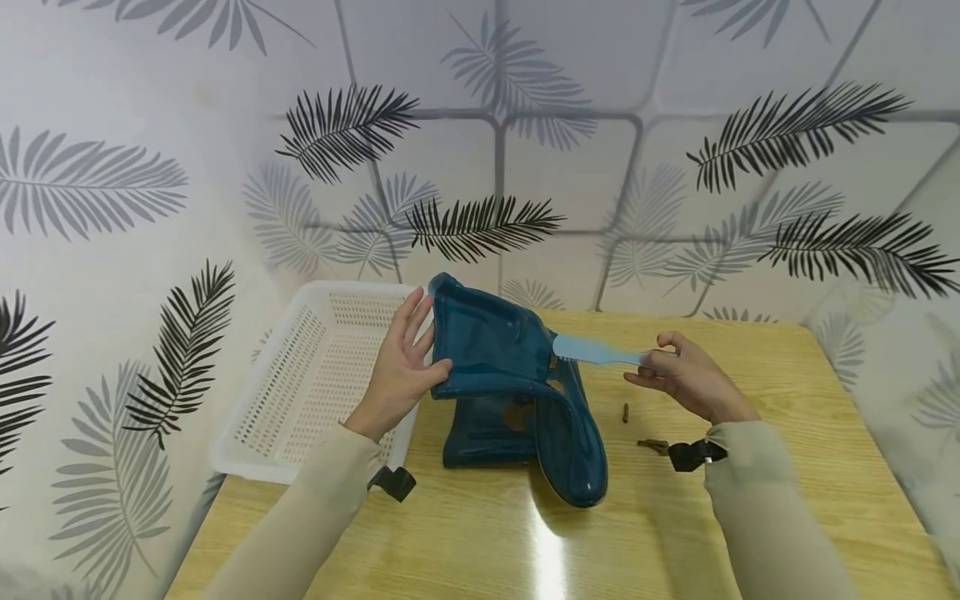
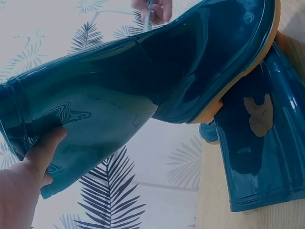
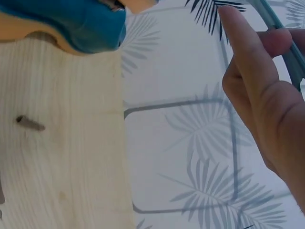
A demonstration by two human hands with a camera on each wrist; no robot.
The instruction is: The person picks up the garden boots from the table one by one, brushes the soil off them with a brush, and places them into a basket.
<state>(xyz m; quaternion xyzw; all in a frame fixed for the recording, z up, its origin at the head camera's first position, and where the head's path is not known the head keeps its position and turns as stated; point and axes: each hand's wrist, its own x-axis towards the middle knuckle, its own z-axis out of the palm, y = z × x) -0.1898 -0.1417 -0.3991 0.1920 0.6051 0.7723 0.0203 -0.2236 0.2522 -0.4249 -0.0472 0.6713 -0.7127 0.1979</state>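
My left hand (image 1: pixel 401 367) grips a dark teal rubber boot (image 1: pixel 487 337) by the top of its shaft, thumb pressed on the outer side. That boot is tilted above the table, its orange-edged sole visible in the left wrist view. Between thumb and fingers, my right hand (image 1: pixel 693 379) pinches the handle of a light blue brush (image 1: pixel 592 350). The brush head is at the held boot's ankle area; whether it touches cannot be told. Beneath lies a second teal boot (image 1: pixel 480 437), with a brown patch (image 2: pixel 260 114) on its shaft.
A white perforated plastic basket (image 1: pixel 243 454) stands left of the boots. Small brown bits (image 1: pixel 626 412) lie on the wooden table (image 1: pixel 787 492) by the right hand, along with a larger brown piece (image 1: pixel 651 446). Leaf-patterned covering (image 1: pixel 525 167) rises behind the table.
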